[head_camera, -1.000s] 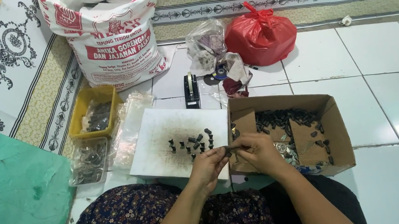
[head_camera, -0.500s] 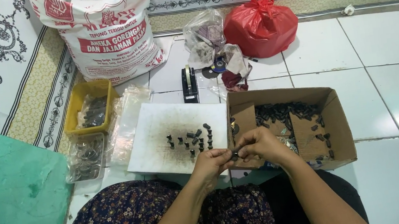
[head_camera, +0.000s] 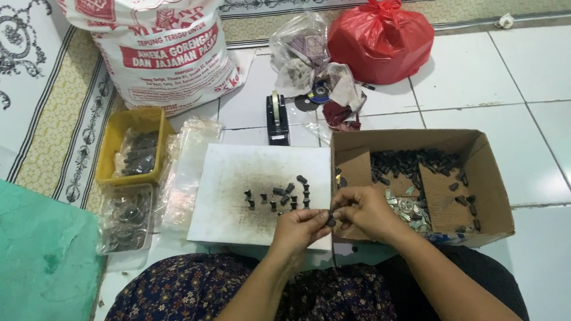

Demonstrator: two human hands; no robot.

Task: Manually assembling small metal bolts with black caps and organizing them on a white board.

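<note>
I am holding a small dark part (head_camera: 329,217) pinched between the fingertips of both hands, left hand (head_camera: 301,227) and right hand (head_camera: 361,211) meeting just off the white board's (head_camera: 230,191) near right corner. More dark parts (head_camera: 277,196) are lying on that board just beyond my left hand, which is nearer them.

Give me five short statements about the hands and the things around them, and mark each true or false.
1. Both hands, left hand and right hand, meet over one small dark part. True.
2. The cardboard box lies to the person's left. False: it lies to the right.
3. Small dark pieces lie on the white board. True.
4. The tied plastic bag is blue. False: it is red.
5. The yellow tray sits on the white board. False: it sits on the floor beside it.
</note>
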